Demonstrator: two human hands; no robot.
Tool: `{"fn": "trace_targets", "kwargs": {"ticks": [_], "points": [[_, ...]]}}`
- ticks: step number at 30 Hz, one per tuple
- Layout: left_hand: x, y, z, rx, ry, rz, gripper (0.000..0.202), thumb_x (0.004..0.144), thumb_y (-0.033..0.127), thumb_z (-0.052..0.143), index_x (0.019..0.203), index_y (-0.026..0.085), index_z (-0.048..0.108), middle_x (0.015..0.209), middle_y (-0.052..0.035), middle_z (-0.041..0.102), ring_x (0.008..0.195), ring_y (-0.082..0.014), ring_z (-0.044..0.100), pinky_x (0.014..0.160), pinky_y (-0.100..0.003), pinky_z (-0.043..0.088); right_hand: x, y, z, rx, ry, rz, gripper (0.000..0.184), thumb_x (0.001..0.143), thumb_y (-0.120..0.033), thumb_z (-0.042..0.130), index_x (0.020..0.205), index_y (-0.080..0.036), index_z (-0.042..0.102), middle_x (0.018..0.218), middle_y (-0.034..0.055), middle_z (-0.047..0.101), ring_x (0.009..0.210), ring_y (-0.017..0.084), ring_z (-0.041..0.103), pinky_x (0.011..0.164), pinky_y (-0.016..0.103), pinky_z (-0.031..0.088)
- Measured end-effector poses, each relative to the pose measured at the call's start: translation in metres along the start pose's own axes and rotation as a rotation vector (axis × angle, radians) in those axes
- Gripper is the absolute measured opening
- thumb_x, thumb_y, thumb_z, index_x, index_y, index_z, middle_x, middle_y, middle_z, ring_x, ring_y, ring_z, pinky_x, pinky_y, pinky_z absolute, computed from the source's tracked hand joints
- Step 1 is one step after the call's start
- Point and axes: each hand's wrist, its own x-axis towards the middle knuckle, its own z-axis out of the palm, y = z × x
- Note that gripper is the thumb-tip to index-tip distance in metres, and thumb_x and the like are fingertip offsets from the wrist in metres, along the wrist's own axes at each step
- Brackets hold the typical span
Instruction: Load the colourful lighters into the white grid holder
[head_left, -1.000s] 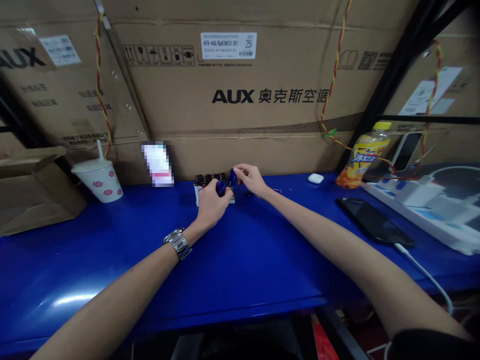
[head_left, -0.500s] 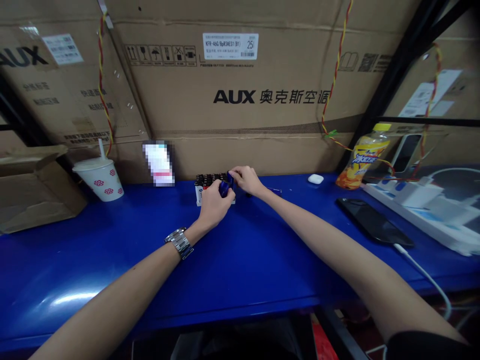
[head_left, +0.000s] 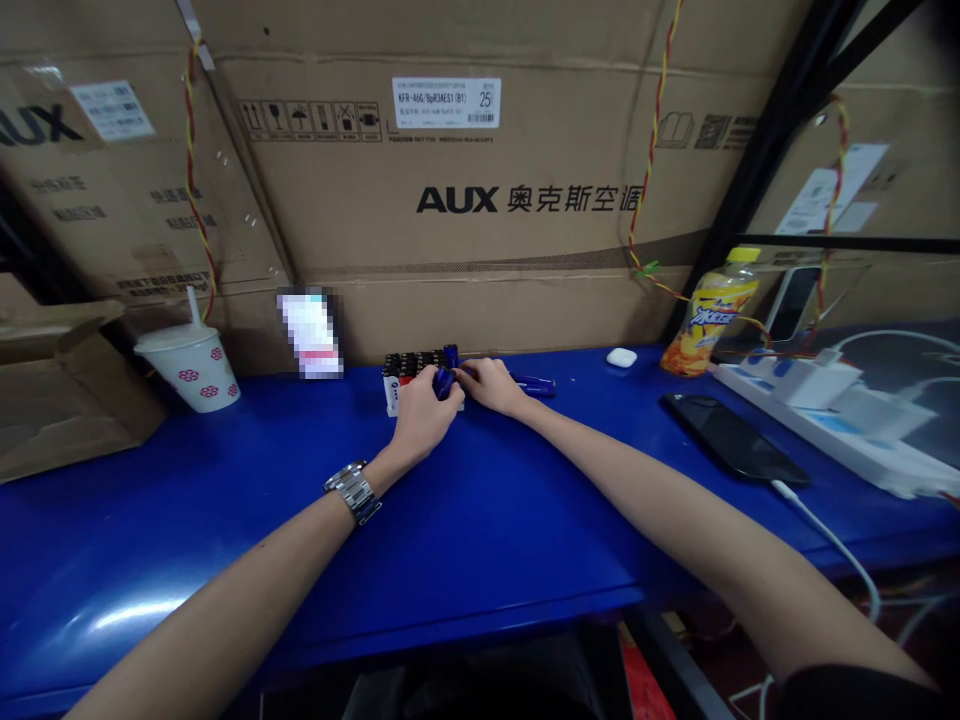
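A white tray of upright lighters (head_left: 411, 364) with black tops stands on the table against the cardboard. My left hand (head_left: 421, 412), wearing a metal watch, is closed around a dark blue lighter (head_left: 444, 382) in front of the tray; whether it grips more than one is unclear. Another blue lighter (head_left: 451, 356) stands up at the tray's right end. My right hand (head_left: 491, 386) is closed, its fingertips by the tray's right corner and close to my left thumb. What they pinch is hidden. Blue lighters (head_left: 536, 385) lie just right of that hand.
A paper cup with straw (head_left: 191, 368), a brown box (head_left: 75, 390) and a propped-up phone (head_left: 311, 335) are at the left. To the right are a white earbud case (head_left: 621, 358), a drink bottle (head_left: 709, 315), a charging phone (head_left: 731, 437) and a power strip (head_left: 825, 425).
My right hand has come down from the raised blue lighter at the tray's right end, which now stands free of the fingers. My left hand still holds its blue lighter. The view has shifted slightly.
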Motion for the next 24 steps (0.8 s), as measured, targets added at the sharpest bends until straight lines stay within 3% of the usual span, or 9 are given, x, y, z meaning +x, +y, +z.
{"fn": "trace_targets", "kwargs": {"ticks": [6, 9, 11, 13, 18, 24], "points": [[0.0, -0.002, 0.001, -0.011, 0.003, -0.001, 0.02, 0.075, 0.023, 0.056, 0.063, 0.021, 0.041, 0.057, 0.0019, 0.051, 0.054, -0.013, 0.047, 0.054, -0.026, 0.031, -0.002, -0.016, -0.01, -0.1, 0.219, 0.035, 0.034, 0.096, -0.032, 0.035, 0.087, -0.018, 0.065, 0.084, 0.0099, 0.069, 0.078, 0.022, 0.059, 0.072, 0.032, 0.038], [0.0, -0.002, 0.001, -0.002, 0.003, 0.004, 0.02, 0.075, 0.023, 0.057, 0.063, 0.021, 0.04, 0.057, 0.0021, 0.05, 0.053, -0.0129, 0.046, 0.054, -0.026, 0.031, 0.001, -0.012, -0.007, -0.074, 0.191, -0.017, 0.032, 0.094, -0.025, 0.035, 0.109, -0.017, 0.062, 0.1, 0.0111, 0.068, 0.092, 0.024, 0.057, 0.084, 0.036, 0.039], [0.001, -0.001, 0.001, -0.005, 0.003, 0.005, 0.02, 0.075, 0.023, 0.056, 0.063, 0.021, 0.04, 0.057, 0.0022, 0.05, 0.053, -0.0128, 0.046, 0.054, -0.026, 0.03, 0.002, -0.006, -0.002, -0.062, 0.137, -0.074, 0.043, 0.092, -0.021, 0.035, 0.132, -0.019, 0.049, 0.116, 0.0119, 0.063, 0.102, 0.026, 0.054, 0.091, 0.041, 0.038], [0.001, -0.001, 0.0, -0.017, -0.004, 0.002, 0.02, 0.075, 0.024, 0.056, 0.063, 0.021, 0.04, 0.057, 0.0022, 0.05, 0.053, -0.0128, 0.046, 0.054, -0.026, 0.03, 0.002, 0.001, 0.002, -0.084, 0.091, -0.114, 0.056, 0.088, -0.015, 0.035, 0.143, -0.026, 0.037, 0.128, 0.0109, 0.057, 0.107, 0.027, 0.051, 0.093, 0.046, 0.037], [0.001, 0.001, -0.001, -0.042, -0.015, -0.01, 0.02, 0.075, 0.023, 0.055, 0.062, 0.021, 0.04, 0.056, 0.0022, 0.05, 0.053, -0.013, 0.049, 0.054, -0.026, 0.032, -0.003, 0.008, 0.002, -0.088, 0.074, -0.142, 0.07, 0.076, -0.002, 0.034, 0.14, -0.028, 0.04, 0.127, 0.0073, 0.058, 0.108, 0.027, 0.05, 0.094, 0.048, 0.036], [0.001, 0.003, -0.002, -0.033, -0.006, -0.009, 0.016, 0.075, 0.023, 0.055, 0.064, 0.02, 0.044, 0.059, 0.001, 0.053, 0.056, -0.014, 0.051, 0.056, -0.026, 0.034, -0.01, -0.004, -0.004, -0.122, 0.016, -0.111, 0.075, 0.067, 0.0, 0.037, 0.136, -0.025, 0.046, 0.127, 0.0085, 0.057, 0.11, 0.027, 0.048, 0.09, 0.044, 0.04]]}}
